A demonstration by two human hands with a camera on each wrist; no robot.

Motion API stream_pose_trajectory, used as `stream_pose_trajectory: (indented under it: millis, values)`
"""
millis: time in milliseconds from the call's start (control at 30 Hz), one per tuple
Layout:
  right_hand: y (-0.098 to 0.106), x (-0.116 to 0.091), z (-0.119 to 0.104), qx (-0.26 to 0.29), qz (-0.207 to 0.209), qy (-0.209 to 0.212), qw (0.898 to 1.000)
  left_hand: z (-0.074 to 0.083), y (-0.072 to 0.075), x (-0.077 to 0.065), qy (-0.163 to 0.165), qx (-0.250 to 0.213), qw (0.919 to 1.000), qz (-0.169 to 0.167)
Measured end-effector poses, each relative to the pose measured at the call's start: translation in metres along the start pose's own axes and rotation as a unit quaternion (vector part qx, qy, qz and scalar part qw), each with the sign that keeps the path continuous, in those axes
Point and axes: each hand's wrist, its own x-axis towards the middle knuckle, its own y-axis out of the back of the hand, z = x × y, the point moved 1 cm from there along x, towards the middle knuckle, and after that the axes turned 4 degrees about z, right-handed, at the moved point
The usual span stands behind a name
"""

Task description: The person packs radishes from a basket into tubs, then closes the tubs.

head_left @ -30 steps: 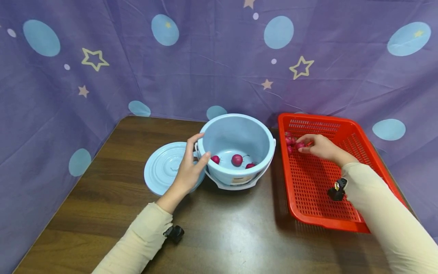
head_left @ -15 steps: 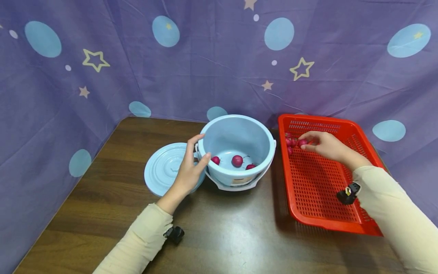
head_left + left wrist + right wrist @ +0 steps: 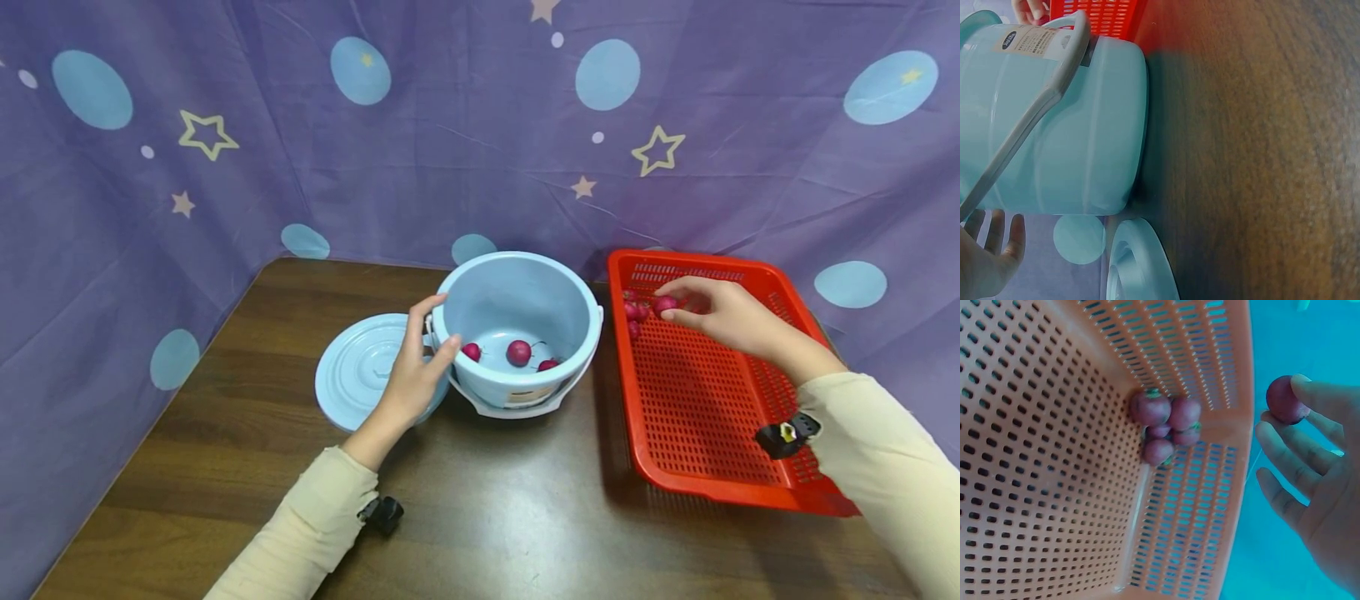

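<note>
My left hand rests spread against the left side of a light blue bucket, thumb at the rim. In the left wrist view its fingers lie fairly straight along the bucket's wall. Three red radishes show on the bucket's floor. Over a red perforated plastic basket, my right hand pinches one radish between thumb and fingertips. The right wrist view shows that radish raised above the basket's rim. Several other radishes sit clustered in a corner of the basket.
A light blue lid lies on the dark wooden table, left of the bucket and partly behind the left hand. The bucket's pale carrying handle hangs down in front. A purple patterned curtain hangs behind the table.
My right hand has drawn up and to the right, lifting the pinched radish away from the cluster. The left hand and the bucket have stayed in place.
</note>
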Motion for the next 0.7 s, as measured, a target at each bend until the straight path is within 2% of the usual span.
stream_pose_trajectory:
  millis: [233,700]
  values:
    - [0.005,-0.006,-0.018,0.016,0.012,0.018,1.0,0.0,0.0,0.0,-0.004,0.003,1.0,0.004]
    - [0.006,-0.007,-0.055,0.049,0.05,0.109,0.992,0.002,-0.001,-0.001,0.001,-0.001,1.0,0.004]
